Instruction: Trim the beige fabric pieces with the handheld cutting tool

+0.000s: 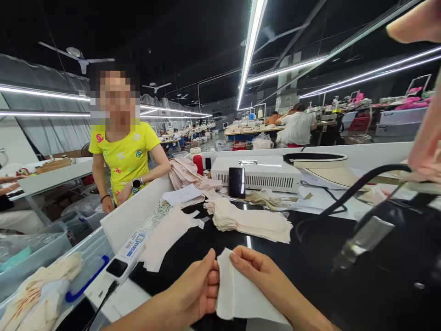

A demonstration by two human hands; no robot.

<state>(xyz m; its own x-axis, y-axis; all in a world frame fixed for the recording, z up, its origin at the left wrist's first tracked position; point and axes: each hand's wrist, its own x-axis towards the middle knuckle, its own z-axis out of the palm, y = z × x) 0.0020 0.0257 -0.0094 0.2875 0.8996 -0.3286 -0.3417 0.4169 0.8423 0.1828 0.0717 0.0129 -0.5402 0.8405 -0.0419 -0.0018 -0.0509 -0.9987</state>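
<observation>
A cream fabric piece (237, 289) with a seam or fold line near its left edge is held up close in front of me. My right hand (262, 276) pinches its top edge, thumb on the near face. My left hand (198, 289) is closed, with its fingers curled against the fabric's left edge and its thumb pointing up; the fingertips are partly hidden. Beyond my hands, a stack of cream fabric pieces (248, 220) lies on the black tabletop (310, 257). To its left is another flat, pale cut piece (167, 239).
Dark sewing machine parts (365, 239) stand at the right. A phone (237, 182) leans on a vented white box (257, 172), near a visor (320, 165) and red thread spool (197, 164). A person in yellow (126, 161) stands past the white partition (134, 202), left.
</observation>
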